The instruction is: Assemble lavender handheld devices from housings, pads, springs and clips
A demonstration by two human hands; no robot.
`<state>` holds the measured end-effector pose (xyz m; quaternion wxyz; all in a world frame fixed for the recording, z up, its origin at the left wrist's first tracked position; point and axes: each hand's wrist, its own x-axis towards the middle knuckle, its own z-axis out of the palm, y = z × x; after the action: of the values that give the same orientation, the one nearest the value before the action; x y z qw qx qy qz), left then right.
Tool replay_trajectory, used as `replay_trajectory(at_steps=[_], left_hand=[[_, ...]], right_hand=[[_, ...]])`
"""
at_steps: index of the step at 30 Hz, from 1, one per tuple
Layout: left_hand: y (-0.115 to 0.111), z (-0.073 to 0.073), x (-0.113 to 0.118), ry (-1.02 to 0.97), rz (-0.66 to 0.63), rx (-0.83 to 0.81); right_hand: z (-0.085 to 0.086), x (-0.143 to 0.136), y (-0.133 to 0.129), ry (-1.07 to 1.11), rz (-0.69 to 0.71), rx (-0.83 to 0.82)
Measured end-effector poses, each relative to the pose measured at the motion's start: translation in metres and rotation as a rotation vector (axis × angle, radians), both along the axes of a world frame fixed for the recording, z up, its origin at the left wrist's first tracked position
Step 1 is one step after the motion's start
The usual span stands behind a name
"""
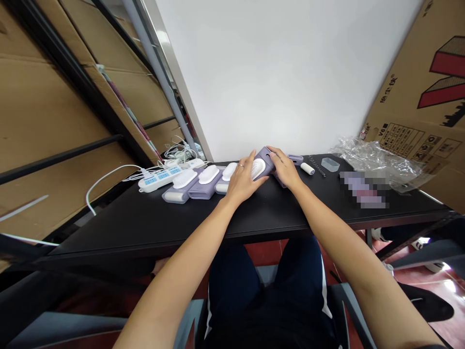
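Note:
Both of my hands are on a purple device with a white oval brush pad [258, 167], tilted above the black table [145, 218]. My left hand [242, 180] grips its left side, fingers near the pad. On its right side, my right hand [284, 168] has its fingers wrapped round the edge. Left of my hands, several similar purple devices [202, 191] lie in a row with white oval pads up; my left hand partly covers the nearest. Right of my hands lie a purple part [296, 158] and a white roller [307, 168].
A white power strip [160, 180] with tangled cables lies at the left. Further right are a dark coiled piece [317, 166], a clear small tray [330, 165], a pixelated item [364, 190] and crumpled plastic [381, 160]. A white wall rises behind; cardboard stands at both sides.

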<state>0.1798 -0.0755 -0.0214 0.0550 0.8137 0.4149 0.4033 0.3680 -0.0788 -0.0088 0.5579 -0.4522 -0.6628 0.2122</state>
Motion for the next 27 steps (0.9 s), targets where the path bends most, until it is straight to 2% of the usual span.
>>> replay_trajectory(at_steps=[12, 15, 18, 20, 23, 25, 27], left_hand=[[0.001, 0.001, 0.002, -0.050, 0.023, -0.027], [0.008, 0.000, 0.000, -0.172, 0.066, -0.003], [0.023, 0.001, -0.006, -0.395, 0.123, 0.031], [0.033, 0.002, -0.011, -0.559, 0.135, -0.015], [0.039, 0.004, -0.017, -0.724, 0.118, -0.103], [0.034, 0.007, -0.016, -0.708, 0.152, -0.089], [0.023, 0.010, -0.012, -0.579, 0.223, -0.027]], right_hand=[[-0.001, -0.003, -0.001, 0.023, -0.003, -0.029], [-0.001, 0.001, 0.001, 0.057, -0.014, -0.011], [0.001, 0.007, 0.004, 0.052, -0.105, 0.007], [0.002, 0.009, 0.005, -0.030, -0.207, -0.015], [0.002, 0.009, 0.003, -0.333, -0.327, -0.060], [0.001, 0.006, 0.001, -0.567, -0.355, -0.088], [-0.002, 0.004, 0.000, -0.742, -0.364, -0.146]])
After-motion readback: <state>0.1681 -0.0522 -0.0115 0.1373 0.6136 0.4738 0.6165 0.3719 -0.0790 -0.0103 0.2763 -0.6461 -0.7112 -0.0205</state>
